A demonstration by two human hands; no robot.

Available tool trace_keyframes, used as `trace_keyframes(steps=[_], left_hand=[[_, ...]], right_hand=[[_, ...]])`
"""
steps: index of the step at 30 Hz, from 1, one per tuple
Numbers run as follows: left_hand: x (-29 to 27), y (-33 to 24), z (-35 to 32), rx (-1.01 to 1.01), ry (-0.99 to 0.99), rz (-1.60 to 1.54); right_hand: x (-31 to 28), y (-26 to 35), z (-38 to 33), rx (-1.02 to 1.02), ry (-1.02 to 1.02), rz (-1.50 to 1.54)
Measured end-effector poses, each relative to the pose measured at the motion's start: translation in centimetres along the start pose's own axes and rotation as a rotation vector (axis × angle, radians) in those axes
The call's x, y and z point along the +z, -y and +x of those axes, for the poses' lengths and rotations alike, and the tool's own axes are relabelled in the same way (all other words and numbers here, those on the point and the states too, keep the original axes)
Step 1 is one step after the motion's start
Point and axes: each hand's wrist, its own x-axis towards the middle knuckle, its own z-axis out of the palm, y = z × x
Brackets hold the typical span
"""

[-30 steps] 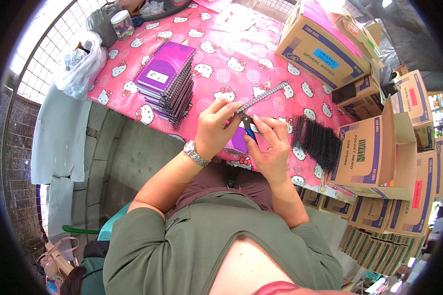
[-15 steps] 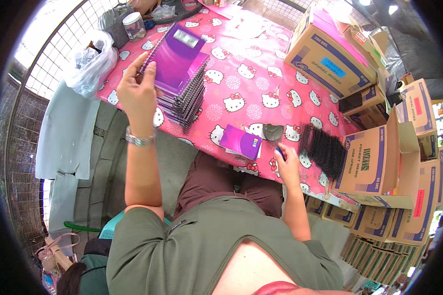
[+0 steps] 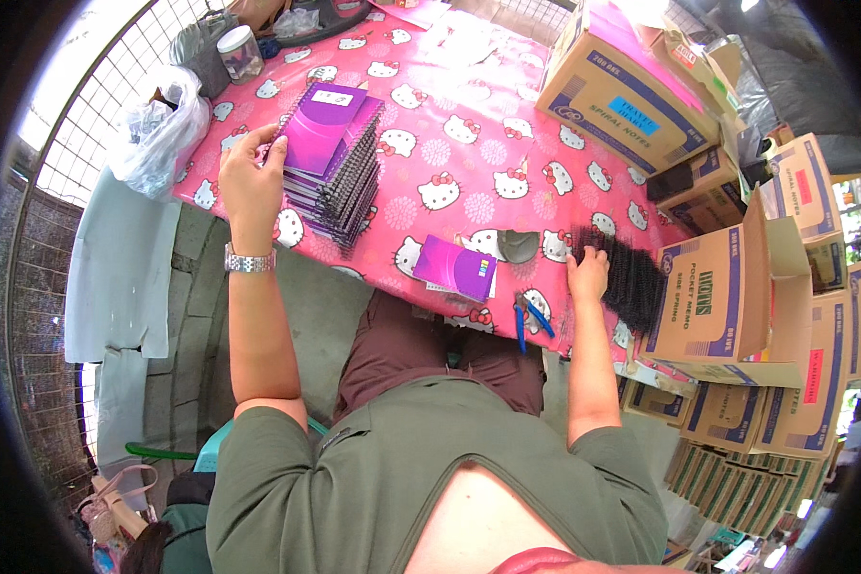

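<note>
On the left of the table stands a stack of purple spiral notebooks [image 3: 340,196]. My left hand [image 3: 252,177] pinches the spine edge of the top notebook [image 3: 323,124], thumb toward the cover. At the right, a heap of black spiral binding coils [image 3: 631,287] lies loose. My right hand [image 3: 588,275] is at the heap's left side with fingers curled onto the coils; the fingertips are partly hidden. Blue-handled cutting pliers [image 3: 526,318] rest at the table's near edge. Between the hands lies a smaller purple booklet pile [image 3: 456,268], with a round grey object [image 3: 518,247] beside it.
An open cardboard box [image 3: 708,287] stands right of the coils, with a larger box [image 3: 631,96] behind and more boxes stacked beyond. A plastic bag [image 3: 163,129] and a lidded jar [image 3: 239,55] sit at the far left of the pink patterned tablecloth [image 3: 440,153].
My right hand has put the pliers down at the table edge and moved right to the coils. The top notebook now lies lower on its stack, my left hand still at its edge.
</note>
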Motion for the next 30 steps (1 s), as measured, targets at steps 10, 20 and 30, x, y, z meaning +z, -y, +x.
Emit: trace_keyframes(steps=[10, 20, 30], left_hand=[[0.0, -8.8, -4.9, 0.527, -0.156, -0.123], [14.6, -5.8, -19.5, 1.03, 0.97, 0.046], [14.4, -7.4, -17.4, 0.914, 0.641, -0.022]], right_hand=[[-1.8, -1.5, 1.1, -0.026, -0.127, 0.151], [-7.1, 7.6, -3.2, -0.208, 0.125, 0.66], [-5.8, 10.6, -8.0, -0.283, 0.271, 1.001]])
